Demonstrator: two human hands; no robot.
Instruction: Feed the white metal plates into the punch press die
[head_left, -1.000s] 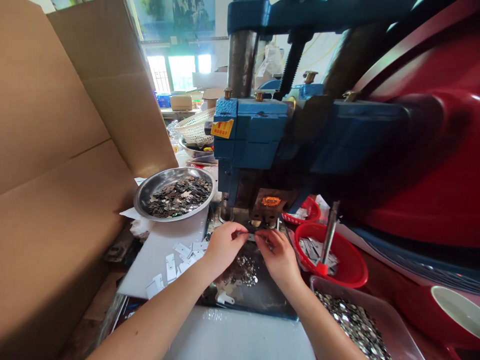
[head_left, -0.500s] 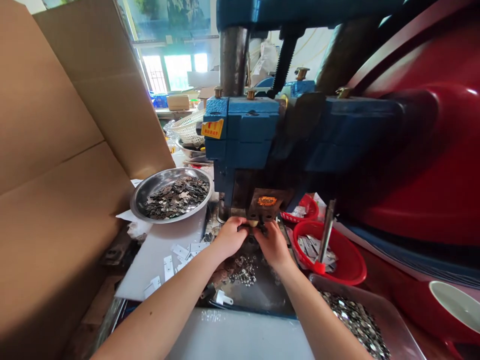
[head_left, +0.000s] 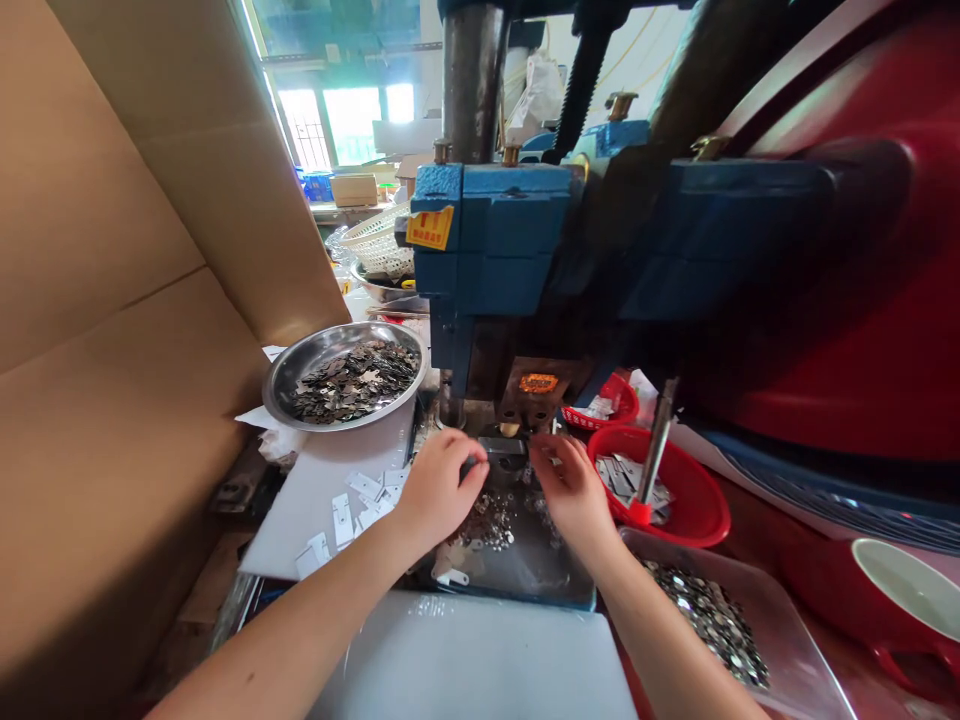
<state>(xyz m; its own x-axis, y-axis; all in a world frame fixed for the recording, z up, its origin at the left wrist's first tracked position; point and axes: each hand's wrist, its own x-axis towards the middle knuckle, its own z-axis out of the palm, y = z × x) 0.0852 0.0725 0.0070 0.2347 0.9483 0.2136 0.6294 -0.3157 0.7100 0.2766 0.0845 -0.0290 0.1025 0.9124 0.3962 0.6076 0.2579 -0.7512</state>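
Observation:
In the middle of the head view, my left hand [head_left: 442,482] is at the left of the die under a blue press [head_left: 499,240]. Its thumb and fingers are curled together, and anything between them is too small or hidden to make out. My right hand [head_left: 576,490] is at the right of the die, fingers bent in toward the thumb; what they pinch, if anything, I cannot make out. Between the hands a flat metal strip [head_left: 501,446] shows on the die, below the press head. Small shiny metal bits [head_left: 495,530] are scattered in front of it.
A steel bowl [head_left: 274,395] of dark metal pieces stands left, above loose white plates [head_left: 343,518]. Right are a red basket [head_left: 709,515] of plates with an upright metal rod [head_left: 660,440], and a clear tub [head_left: 802,640] of shiny parts. Cardboard [head_left: 112,400] walls the left side.
Both hands have drawn back from under the press head and moved apart, uncovering the metal strip on the die. The view has shifted slightly.

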